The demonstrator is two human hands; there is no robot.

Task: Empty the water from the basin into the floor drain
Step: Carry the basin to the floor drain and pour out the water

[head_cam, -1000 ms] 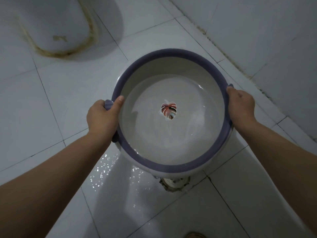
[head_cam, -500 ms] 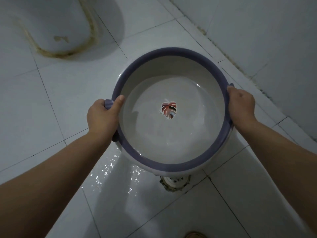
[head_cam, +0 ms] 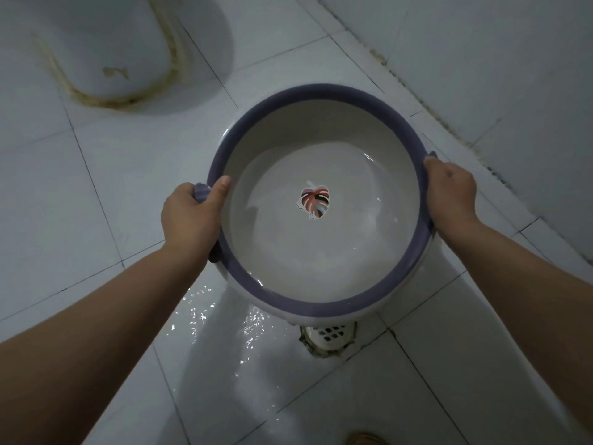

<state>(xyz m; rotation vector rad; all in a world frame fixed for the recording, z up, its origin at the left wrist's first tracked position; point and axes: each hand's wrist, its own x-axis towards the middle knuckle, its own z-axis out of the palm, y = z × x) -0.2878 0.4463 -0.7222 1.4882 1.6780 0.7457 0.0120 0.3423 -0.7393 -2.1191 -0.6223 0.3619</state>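
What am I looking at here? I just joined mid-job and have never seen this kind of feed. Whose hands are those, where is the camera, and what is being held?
There is no machine here: a person works with two bare hands, and the single picture comes from a wide-angle camera on their head, looking forward and down.

The left hand and the right hand each grip a side of a round white plastic basin with a purple rim. Both are shut on it. It holds shallow clear water, and a leaf-shaped sticker shows on its bottom.

Below is a white tiled floor. The round floor drain with a white grate sits just under the basin's near edge, partly hidden by it. The tiles to the drain's left are wet. At top left is a white fixture with a stained base.
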